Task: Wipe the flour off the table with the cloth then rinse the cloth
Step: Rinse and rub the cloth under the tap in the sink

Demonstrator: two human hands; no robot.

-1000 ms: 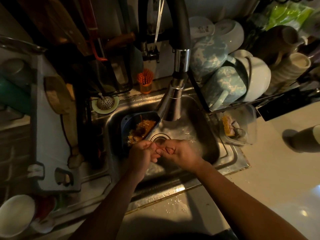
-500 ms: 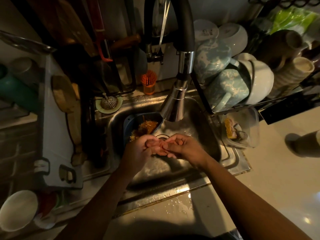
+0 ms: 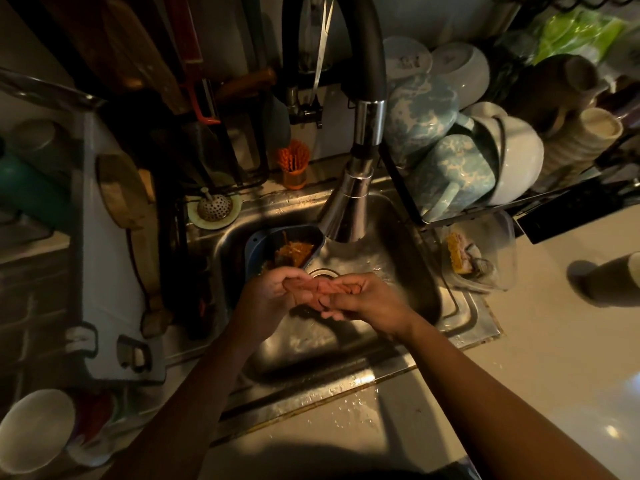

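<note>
My two hands meet over the steel sink [image 3: 408,271], just below the pull-down faucet [image 3: 349,206]. My left hand [image 3: 273,296] curls its fingers round the fingers of my right hand [image 3: 367,303], which reach leftward into it. No cloth shows in either hand or anywhere in view. The basin under the hands is wet, and water drops lie on the sink's front rim and on the pale counter [image 3: 353,410].
A blue strainer basket [image 3: 259,247] with food scraps sits in the sink's far left corner. A dish rack with mugs and bowls [image 3: 457,161] stands at the right. A clear tub with sponges [image 3: 485,258], a cutting board [image 3: 110,271] and a white cup [image 3: 34,431] are nearby.
My hands stay together over the drain and keep rubbing. The left hand's fingers have closed further over the right hand's fingers.
</note>
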